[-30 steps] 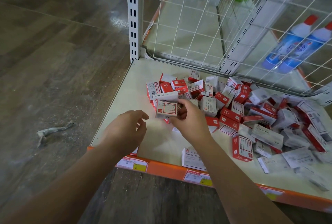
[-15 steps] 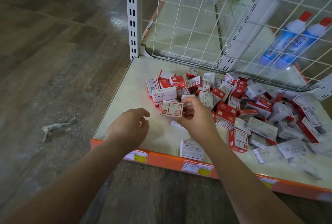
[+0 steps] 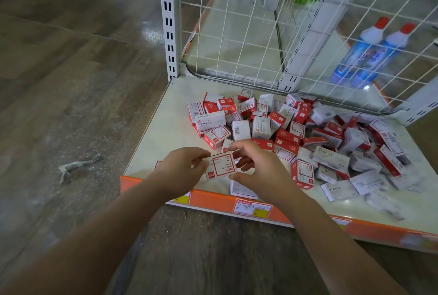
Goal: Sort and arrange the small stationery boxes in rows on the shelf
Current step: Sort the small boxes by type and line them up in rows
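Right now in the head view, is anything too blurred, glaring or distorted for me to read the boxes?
Head view: the paper clips box between left hand and right hand is sharp; the boxes at the far right smear; glare streaks the floor; the wide lens bends the shelf edge.

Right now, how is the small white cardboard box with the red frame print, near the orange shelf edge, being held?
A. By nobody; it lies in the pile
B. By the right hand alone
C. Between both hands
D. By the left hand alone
C: the small white box with the red frame print sits between the left hand and the right hand, fingers of both touching its ends, above the cream shelf.
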Tool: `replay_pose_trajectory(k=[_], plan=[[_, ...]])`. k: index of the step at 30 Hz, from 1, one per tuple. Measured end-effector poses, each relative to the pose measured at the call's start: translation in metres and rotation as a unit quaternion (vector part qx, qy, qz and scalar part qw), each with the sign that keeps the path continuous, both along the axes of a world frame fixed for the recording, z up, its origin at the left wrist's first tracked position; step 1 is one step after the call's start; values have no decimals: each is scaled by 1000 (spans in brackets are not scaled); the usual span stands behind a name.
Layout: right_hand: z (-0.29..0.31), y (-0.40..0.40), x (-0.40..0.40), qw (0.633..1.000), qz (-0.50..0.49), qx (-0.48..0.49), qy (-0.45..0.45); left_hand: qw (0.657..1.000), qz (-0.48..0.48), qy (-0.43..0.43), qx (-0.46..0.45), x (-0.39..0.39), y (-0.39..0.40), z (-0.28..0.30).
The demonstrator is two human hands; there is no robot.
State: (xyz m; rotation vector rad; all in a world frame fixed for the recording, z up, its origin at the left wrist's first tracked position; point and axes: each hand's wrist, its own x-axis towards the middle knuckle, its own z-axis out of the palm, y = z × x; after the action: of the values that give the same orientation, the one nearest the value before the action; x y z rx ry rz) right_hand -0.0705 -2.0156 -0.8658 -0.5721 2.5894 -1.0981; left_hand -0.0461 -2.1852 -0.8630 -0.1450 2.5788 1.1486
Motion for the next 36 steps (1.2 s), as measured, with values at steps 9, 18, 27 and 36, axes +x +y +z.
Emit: replay_pose_trajectory(k=[9,18,27,36], plan=[[-7,6,3,998,-32,18,-45,993,80,-52,73,-1,-1,0],[-19,3,11,981,-100,-117,-119,974,146,-34,169,3,-2,-2],[-11,1,8,976,-121,-161,-78,984,70,-6,165,6,0,-2],[-19,3,9,986,-115,-98,-66,997,11,71,39,7,1,-9]])
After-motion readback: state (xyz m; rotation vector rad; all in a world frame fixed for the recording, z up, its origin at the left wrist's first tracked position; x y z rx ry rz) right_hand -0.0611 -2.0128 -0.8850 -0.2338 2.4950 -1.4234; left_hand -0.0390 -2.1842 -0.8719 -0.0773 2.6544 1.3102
